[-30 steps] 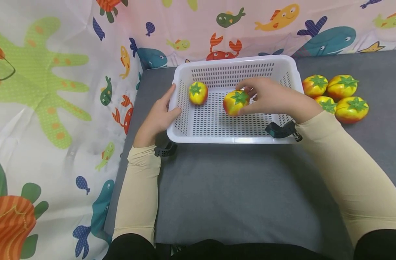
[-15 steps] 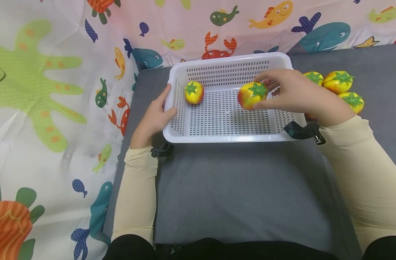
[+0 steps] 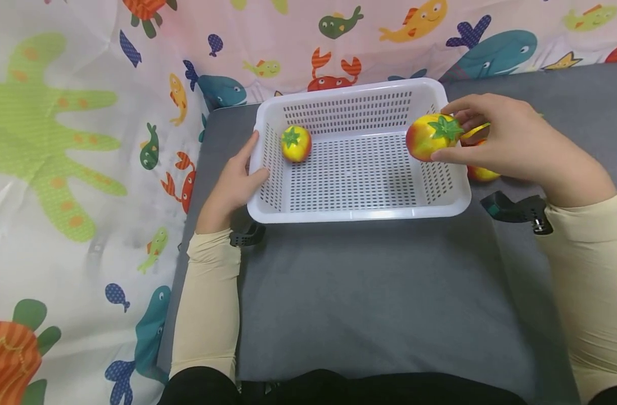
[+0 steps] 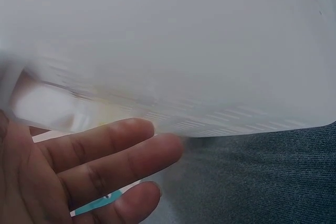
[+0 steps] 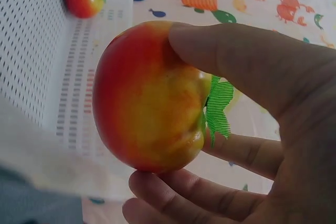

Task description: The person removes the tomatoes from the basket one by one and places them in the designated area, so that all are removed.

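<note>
A white slotted plastic basket [image 3: 359, 214] stands on the grey tabletop. At its left rim, my left hand [image 3: 233, 183] holds on, thumb over the edge; in the left wrist view several fingers [image 4: 121, 166] stretch out beside the basket wall. My right hand [image 3: 516, 140] pinches a red-and-yellow toy fruit [image 3: 429, 138] with a green star-shaped leaf cap, raised over the basket's right rim. Up close, the right wrist view shows the thumb on one side of this fruit [image 5: 147, 103] and fingertips on the other. A similar toy fruit [image 3: 296, 144] lies inside the basket, towards the left.
More toy fruits [image 3: 482, 173] sit on the table to the right of the basket, mostly hidden by my right hand. A fish-patterned sheet [image 3: 283, 34] hangs behind the table and along its left side. Grey cloth [image 3: 369, 292] covers the tabletop in front.
My right hand has carried the toy fruit rightward, from above the middle of the basket to its right rim. My left hand keeps its place at the left rim. The view has shifted slightly.
</note>
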`<state>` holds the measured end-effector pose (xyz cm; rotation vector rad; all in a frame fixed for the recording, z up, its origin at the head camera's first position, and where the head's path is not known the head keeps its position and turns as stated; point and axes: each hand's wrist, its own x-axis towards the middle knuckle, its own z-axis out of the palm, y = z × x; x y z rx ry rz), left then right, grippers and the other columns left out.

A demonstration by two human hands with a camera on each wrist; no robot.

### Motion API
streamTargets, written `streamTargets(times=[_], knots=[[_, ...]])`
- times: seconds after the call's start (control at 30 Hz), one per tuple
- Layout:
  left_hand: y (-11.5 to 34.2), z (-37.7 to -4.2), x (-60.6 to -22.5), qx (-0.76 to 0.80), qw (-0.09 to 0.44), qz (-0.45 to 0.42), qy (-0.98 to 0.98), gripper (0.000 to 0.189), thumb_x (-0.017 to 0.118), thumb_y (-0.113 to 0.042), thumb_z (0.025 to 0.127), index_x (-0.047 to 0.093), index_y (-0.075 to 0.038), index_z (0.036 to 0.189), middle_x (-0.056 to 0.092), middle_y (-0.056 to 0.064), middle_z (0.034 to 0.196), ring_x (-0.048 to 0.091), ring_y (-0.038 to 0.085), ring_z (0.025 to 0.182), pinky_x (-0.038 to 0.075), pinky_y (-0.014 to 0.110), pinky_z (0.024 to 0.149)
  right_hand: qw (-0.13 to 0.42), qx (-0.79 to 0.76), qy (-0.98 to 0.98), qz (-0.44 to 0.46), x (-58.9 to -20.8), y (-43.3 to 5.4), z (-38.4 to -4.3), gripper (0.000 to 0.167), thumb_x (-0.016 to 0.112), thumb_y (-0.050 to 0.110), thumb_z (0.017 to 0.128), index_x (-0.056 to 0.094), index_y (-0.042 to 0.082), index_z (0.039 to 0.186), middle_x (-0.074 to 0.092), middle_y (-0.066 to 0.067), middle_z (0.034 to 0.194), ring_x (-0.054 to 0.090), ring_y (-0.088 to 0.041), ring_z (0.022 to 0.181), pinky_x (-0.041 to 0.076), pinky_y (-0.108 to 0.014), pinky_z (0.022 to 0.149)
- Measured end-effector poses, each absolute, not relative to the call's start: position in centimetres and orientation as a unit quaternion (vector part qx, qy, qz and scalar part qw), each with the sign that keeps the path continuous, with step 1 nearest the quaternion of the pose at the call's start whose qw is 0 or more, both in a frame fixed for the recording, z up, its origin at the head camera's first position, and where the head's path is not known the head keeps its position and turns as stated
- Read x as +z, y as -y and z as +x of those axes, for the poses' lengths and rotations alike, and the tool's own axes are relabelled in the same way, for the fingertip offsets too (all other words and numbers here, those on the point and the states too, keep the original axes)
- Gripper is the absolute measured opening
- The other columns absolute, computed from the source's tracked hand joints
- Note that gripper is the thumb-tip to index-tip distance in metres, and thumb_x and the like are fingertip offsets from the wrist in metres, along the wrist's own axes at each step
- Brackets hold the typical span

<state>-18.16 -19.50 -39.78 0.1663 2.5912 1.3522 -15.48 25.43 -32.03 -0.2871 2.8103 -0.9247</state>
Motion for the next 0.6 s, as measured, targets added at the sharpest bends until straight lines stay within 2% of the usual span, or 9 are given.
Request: streamTargets(times=[0.1,0.2,0.33,0.5,0.6], knots=[[19.5,-18.2,-39.9,0.458,0.11,0.053,-0.881,0.087,0.059,-0.014,0.096,0.015,-0.033,0.17,0.052,0.014,0.156,0.075,0.037,0.107,0.065,0.047,0.078,0.077,-0.306,-0.945,-0.085,-32.1,-26.3,-15.1,0.082,0.089,0.038,0.083,0.054,0.004,0.149,0.055,-0.03,0.138,0.05,-0.051,0.123,0.061,-0.032,0.067],[19.6,-18.2,-39.9,0.457,0.11,0.048,-0.882,0.088,0.06,-0.015,0.096,0.016,-0.034,0.169,0.053,0.013,0.155,0.075,0.037,0.107,0.065,0.047,0.078,0.076,-0.309,-0.946,-0.064,-32.2,-27.2,-14.7,0.081,0.088,0.037,0.084,0.054,0.005,0.15,0.053,-0.031,0.139,0.05,-0.053,0.122,0.049,-0.017,0.054],[19.5,-18.1,-40.0,0.455,0.108,0.046,-0.883,0.088,0.06,-0.014,0.096,0.015,-0.034,0.169,0.052,0.013,0.156,0.074,0.037,0.108,0.065,0.048,0.079,0.065,-0.315,-0.946,-0.04,-32.4,-28.5,-13.9,0.078,0.086,0.034,0.086,0.053,0.005,0.15,0.051,-0.032,0.14,0.048,-0.053,0.12,0.048,-0.017,0.047],[19.4,-18.1,-39.9,0.459,0.105,0.053,-0.881,0.088,0.059,-0.013,0.096,0.015,-0.033,0.17,0.053,0.014,0.155,0.075,0.038,0.108,0.065,0.048,0.079,0.031,-0.322,-0.946,-0.031,-32.6,-30.1,-13.0,0.076,0.086,0.027,0.086,0.053,-0.002,0.148,0.052,-0.035,0.136,0.049,-0.055,0.115,0.037,-0.002,0.054],[19.3,-18.1,-39.9,0.461,0.104,0.053,-0.88,0.088,0.059,-0.013,0.095,0.015,-0.033,0.17,0.054,0.014,0.155,0.075,0.038,0.107,0.065,0.049,0.079,0.02,-0.32,-0.947,-0.019,-32.9,-30.9,-12.6,0.075,0.085,0.026,0.087,0.052,-0.004,0.147,0.052,-0.035,0.137,0.05,-0.056,0.114,0.033,0.003,0.057]])
